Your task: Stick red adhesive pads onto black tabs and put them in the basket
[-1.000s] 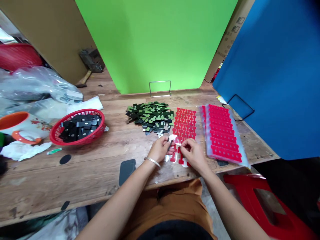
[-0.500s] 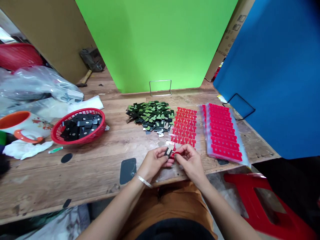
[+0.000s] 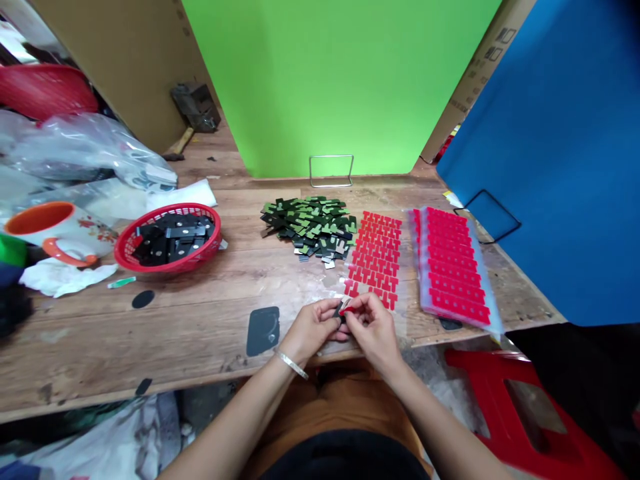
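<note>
Near the table's front edge my left hand (image 3: 319,327) grips a small dark flat plate (image 3: 339,312) with a pale face. My right hand (image 3: 371,327) pinches a small red sticker (image 3: 346,309), which lies against or just over the plate's pale part; I cannot tell whether it touches. Just beyond my hands is a clear sheet of red T-shaped stickers (image 3: 375,257). To its left a loose pile of dark flat metal plates (image 3: 310,223) with cut-out ends rests on the wood. More red sticker sheets (image 3: 455,267) are stacked at the right.
A red basket (image 3: 216,243) holds black parts at the left, beside a flowered mug (image 3: 90,230) with an orange handle. Plastic bags (image 3: 95,150) lie behind. Green (image 3: 330,87) and blue boards (image 3: 560,167) stand at the back and right. A red stool (image 3: 480,373) is below the table.
The red sticker in my right hand has come over to the plate in my left hand, and both hands are closer together. The view has shifted slightly.
</note>
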`<state>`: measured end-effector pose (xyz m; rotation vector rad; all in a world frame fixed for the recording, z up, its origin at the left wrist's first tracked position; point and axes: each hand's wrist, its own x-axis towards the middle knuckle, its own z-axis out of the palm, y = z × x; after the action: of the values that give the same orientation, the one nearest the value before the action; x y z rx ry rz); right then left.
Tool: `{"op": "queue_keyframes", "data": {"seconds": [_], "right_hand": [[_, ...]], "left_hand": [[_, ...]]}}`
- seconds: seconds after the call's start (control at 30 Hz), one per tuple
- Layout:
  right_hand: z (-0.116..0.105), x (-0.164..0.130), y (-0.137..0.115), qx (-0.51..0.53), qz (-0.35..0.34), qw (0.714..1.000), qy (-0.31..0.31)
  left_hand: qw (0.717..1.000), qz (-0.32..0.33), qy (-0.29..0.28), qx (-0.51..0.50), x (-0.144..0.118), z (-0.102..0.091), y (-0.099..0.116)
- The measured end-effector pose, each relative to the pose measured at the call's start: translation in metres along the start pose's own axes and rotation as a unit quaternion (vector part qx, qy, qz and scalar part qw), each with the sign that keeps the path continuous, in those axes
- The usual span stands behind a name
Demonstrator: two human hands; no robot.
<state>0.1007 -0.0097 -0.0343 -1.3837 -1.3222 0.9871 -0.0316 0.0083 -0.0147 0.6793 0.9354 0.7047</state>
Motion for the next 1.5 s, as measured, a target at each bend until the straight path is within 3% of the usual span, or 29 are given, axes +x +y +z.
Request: {"op": "queue_keyframes", "data": {"seconds": [0.87, 1.07, 1.17, 1.3, 1.5], "right_hand": [[0.003, 0.002, 0.001, 0.005, 0.007, 1.000, 0.004], [0.001, -0.004, -0.001, -0.029, -0.001, 1.000, -0.004], [0.000, -0.007, -0.008, -0.064, -0.027, 0.997, 0.015], [-0.003, -0.002, -0.017, -0.108, -0.080, 0.989, 0.056], [-0.004, 0.008, -0.015, -0.107, -0.071, 0.991, 0.046]], "left_hand": [[1.000, 0.004, 0.005, 0.005, 0.002, -0.001, -0.003], [0.998, 0.031, 0.055, 0.018, 0.003, 0.005, -0.006], [0.995, 0.048, 0.084, 0.018, 0.002, 0.008, -0.008], [0.996, 0.042, 0.080, 0.011, 0.000, 0.008, -0.008], [0.997, 0.034, 0.072, 0.015, -0.001, 0.006, -0.008]]}}
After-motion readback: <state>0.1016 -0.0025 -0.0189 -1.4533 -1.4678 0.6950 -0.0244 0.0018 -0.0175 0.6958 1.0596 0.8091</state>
